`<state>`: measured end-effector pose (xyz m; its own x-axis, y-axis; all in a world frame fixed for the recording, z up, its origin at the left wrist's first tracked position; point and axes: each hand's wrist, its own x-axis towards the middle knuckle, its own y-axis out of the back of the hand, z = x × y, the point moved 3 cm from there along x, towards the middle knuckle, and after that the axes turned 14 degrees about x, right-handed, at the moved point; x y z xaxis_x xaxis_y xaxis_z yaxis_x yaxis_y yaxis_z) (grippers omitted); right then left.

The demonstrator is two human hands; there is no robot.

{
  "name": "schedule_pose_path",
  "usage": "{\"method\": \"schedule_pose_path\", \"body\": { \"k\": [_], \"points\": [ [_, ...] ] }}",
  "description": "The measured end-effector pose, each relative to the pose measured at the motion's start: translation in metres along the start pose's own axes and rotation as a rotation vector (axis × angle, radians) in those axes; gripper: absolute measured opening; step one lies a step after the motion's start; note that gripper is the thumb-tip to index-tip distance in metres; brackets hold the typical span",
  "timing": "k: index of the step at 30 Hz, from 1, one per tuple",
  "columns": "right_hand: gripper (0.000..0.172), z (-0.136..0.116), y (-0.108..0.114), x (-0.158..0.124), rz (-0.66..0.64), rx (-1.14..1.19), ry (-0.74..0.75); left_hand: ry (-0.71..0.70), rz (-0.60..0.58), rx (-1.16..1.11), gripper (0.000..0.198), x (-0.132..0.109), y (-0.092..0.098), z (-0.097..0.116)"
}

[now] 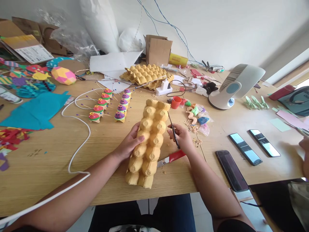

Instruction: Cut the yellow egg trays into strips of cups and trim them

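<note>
My left hand (132,141) grips the left side of a yellow egg carton piece (151,141), thumb on top. The piece is tilted above the table, its cups facing up in two rows. My right hand (182,138) is closed around dark scissors (174,132), whose thin blade points up beside the carton's right edge near the far end. A utility knife with a red handle (177,155) lies below my right hand, its blade end partly hidden by the carton.
Two rows of painted carton figures (98,108) stand left of centre. Behind are more egg trays (151,74) and a power strip (164,88). A white cable (89,129) crosses my left arm. A fan (231,87), clay packets (203,120) and several phones (231,169) lie right, near another person's hand (306,154).
</note>
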<state>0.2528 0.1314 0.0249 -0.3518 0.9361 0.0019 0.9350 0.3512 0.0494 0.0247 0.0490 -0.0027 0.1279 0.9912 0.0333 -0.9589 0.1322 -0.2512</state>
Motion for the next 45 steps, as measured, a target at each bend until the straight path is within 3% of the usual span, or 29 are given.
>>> {"method": "schedule_pose_path", "body": {
  "k": [12, 20, 27, 38, 45],
  "points": [
    [0.051, 0.000, 0.003, 0.002, 0.024, 0.056, -0.032, 0.050, 0.075, -0.061, 0.068, 0.006, 0.001, -0.002],
    [0.050, -0.001, -0.010, -0.010, -0.129, 0.262, -0.004, 0.048, 0.081, -0.156, 0.069, 0.011, -0.001, -0.003],
    [0.047, 0.003, -0.017, -0.012, -0.219, 0.318, -0.082, 0.023, 0.093, -0.174, 0.070, 0.015, -0.002, -0.006],
    [0.047, 0.002, -0.019, -0.012, -0.132, 0.306, -0.108, 0.048, -0.069, -0.229, 0.064, 0.009, -0.007, 0.003],
    [0.049, 0.002, -0.019, -0.010, -0.107, 0.307, -0.074, 0.102, -0.110, -0.164, 0.057, 0.007, -0.006, -0.001]
  ]
}}
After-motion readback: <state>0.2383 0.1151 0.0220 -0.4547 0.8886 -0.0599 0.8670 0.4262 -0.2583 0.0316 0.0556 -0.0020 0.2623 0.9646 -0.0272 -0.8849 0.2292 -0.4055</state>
